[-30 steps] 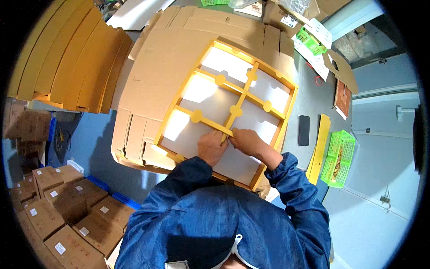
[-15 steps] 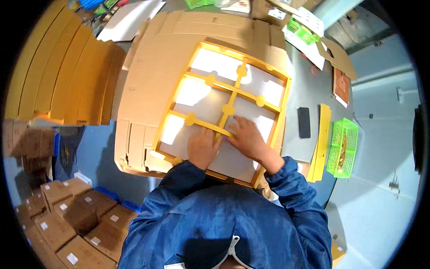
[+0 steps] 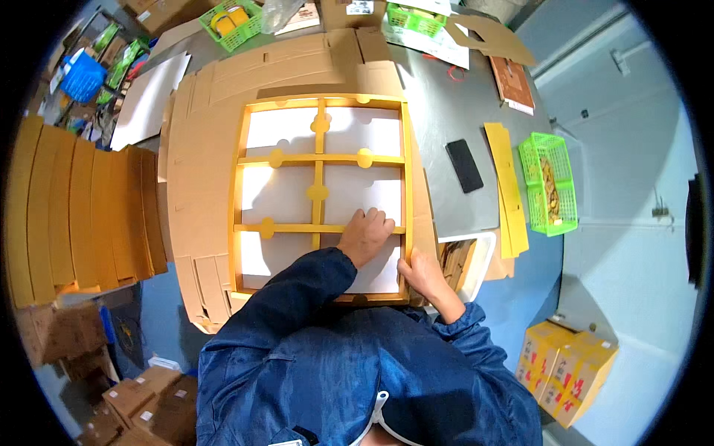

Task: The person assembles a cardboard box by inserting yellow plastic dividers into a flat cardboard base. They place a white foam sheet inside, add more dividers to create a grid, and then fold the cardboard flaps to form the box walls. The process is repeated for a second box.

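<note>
The navy jacket has long sleeves and a white zip.

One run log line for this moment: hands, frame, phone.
left hand: at lower divider; right hand: at right side of yellow frame; phone: on grey table, right of frame

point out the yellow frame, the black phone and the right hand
Yellow frame [image 3: 407,186]: head view, right rim.
Black phone [image 3: 465,166]: head view, middle of its dark face.
Right hand [image 3: 427,275]: head view, back of the hand.
</note>
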Action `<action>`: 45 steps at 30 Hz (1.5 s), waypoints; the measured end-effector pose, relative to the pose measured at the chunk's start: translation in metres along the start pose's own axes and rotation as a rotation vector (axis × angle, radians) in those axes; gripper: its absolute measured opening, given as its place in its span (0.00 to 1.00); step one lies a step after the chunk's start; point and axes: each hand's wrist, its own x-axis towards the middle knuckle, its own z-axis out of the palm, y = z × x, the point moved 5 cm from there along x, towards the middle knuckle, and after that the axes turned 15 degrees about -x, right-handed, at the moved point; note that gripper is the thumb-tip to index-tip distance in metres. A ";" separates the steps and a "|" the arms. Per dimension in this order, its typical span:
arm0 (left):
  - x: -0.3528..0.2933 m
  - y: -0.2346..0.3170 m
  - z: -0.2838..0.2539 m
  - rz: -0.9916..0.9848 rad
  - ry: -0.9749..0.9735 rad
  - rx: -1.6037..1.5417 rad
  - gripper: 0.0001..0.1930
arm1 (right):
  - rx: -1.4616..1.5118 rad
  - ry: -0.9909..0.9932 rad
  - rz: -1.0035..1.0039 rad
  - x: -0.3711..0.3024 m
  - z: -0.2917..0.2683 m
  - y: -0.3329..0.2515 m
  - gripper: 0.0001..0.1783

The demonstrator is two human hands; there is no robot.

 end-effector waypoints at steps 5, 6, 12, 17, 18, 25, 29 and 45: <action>-0.001 0.003 0.002 0.033 -0.039 0.001 0.02 | -0.036 0.003 -0.049 0.004 -0.001 -0.004 0.16; 0.002 0.004 0.002 0.041 -0.052 0.012 0.03 | -0.057 0.023 -0.019 0.004 0.002 -0.003 0.15; 0.040 -0.011 0.013 -0.031 0.007 0.014 0.05 | -0.243 0.058 0.017 0.042 -0.028 0.006 0.12; 0.054 -0.033 -0.069 0.034 0.423 -0.164 0.18 | -0.294 0.660 -0.104 0.120 -0.100 0.042 0.15; 0.041 -0.061 -0.078 -0.130 0.302 -0.258 0.14 | -0.397 0.891 -0.181 0.122 -0.118 0.036 0.18; -0.120 -0.083 -0.102 -0.226 -0.061 -0.124 0.11 | -0.105 0.435 -0.256 0.103 -0.093 -0.056 0.16; -0.143 -0.025 -0.081 -0.147 0.007 -0.079 0.12 | -0.261 0.331 -0.095 0.112 -0.048 -0.086 0.19; -0.055 -0.060 -0.032 -0.223 0.124 -0.083 0.04 | -0.485 0.379 -0.224 0.069 0.017 -0.093 0.14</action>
